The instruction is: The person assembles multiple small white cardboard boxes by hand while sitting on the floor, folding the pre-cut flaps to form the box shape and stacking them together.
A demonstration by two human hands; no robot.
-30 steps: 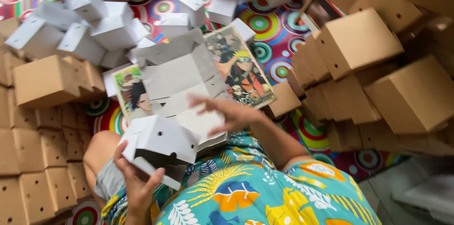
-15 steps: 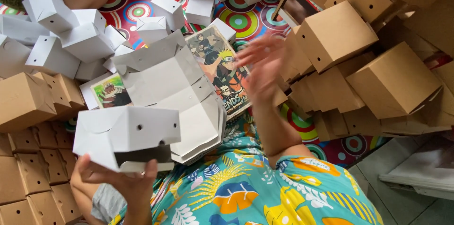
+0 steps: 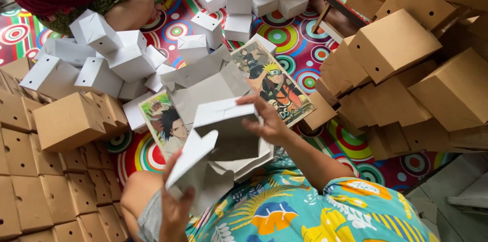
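Head view, looking down at the lap. The left hand (image 3: 175,210) reaches up from the bottom edge and holds a flat grey-white box blank (image 3: 213,153) by its lower flap; the grip there is a narrow pinch, thumb on the near side and fingers behind the card. The right hand (image 3: 267,120) comes in from the right, its fingers curled over the upper right edge of the same blank, so both hands have it between them. The blank is half opened, one panel tilted up toward the camera and a dark hollow showing under it. It sits above a stack of flat blanks (image 3: 206,87) that lies across the person's lap and over two illustrated cartoon boards (image 3: 274,84) on the floor.

The floor is covered by a patterned mat (image 3: 284,38) with bright rings of colour. Folded white boxes (image 3: 109,51) are heaped at the upper left and top centre, some upright, some tipped. Folded brown boxes (image 3: 394,43) pile high along the right side, leaning on one another. More brown boxes (image 3: 66,120) sit at the left, and below them flat brown ones (image 3: 46,196) stand packed in rows at the lower left corner.

At the top left another person's knee (image 3: 129,10) rests on the mat just beside the white boxes. The person's own colourful leaf-print garment (image 3: 305,211) fills the bottom centre.
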